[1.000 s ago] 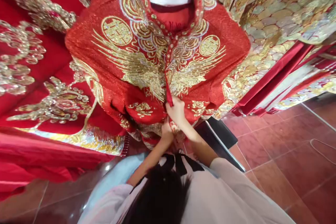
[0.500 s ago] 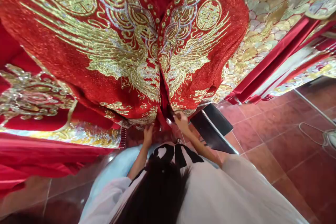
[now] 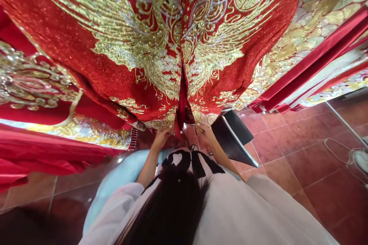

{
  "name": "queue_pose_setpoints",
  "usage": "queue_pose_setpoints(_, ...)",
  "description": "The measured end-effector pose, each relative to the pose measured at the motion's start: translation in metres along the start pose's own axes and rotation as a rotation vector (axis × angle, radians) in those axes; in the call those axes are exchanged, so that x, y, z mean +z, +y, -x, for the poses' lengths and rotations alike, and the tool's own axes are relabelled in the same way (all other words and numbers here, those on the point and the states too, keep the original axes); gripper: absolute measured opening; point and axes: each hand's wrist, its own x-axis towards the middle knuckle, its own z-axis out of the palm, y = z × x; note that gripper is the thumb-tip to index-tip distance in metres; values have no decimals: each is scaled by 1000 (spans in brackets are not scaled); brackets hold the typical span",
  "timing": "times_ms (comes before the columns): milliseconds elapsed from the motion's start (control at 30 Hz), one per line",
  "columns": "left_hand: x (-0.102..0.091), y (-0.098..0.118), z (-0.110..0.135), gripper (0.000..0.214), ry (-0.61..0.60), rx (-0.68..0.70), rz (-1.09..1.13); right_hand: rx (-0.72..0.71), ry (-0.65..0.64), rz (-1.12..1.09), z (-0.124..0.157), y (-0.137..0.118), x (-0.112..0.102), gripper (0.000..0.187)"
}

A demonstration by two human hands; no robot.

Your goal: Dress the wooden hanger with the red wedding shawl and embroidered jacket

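Note:
A red jacket fills the upper middle, embroidered in gold with two facing birds and round emblems. Its front edges part slightly toward the bottom, and dark red cloth shows between them. My left hand grips the lower hem on the left of the opening. On the other side of the gap, my right hand has its fingers closed on the right front's hem corner. Both thumbs lie near the embroidered border; the fingertips behind the cloth are hidden.
More decorated garments hang close by: a beaded red one at left and a gold scale-patterned one at right. A black flat-sided object stands right of my hand on the tiled floor. A pale cable lies farther right.
My right hand has shifted onto the jacket's right hem corner and turned. The jacket's front is drawn nearer and appears larger, with its two lower edges held straighter.

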Motion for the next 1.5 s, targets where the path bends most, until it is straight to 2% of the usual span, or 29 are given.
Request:
queue_pose_setpoints(200,18,4,5,34,-11,-69,5,1,31,7,12,11,24,21)
queue_pose_setpoints(400,41,0,17,44,16,-10,79,0,59,-3,10,14,35,35)
queue_pose_setpoints(600,53,-7,25,40,15,12,133,46,42,-51,10,23,42,36)
queue_pose_setpoints(833,59,-14,30,42,40,29,187,67,64,-131,16,24,45,41)
queue_pose_setpoints(1000,59,-19,33,39,58,22,190,26,68,-97,21,21,48,43)
queue_pose_setpoints(1267,64,-20,38,46,95,66,182,-4,92,-72,25,19,51,43)
queue_pose_setpoints(1500,67,-27,46,47,178,214,110,88,91,-51,31,12,53,35)
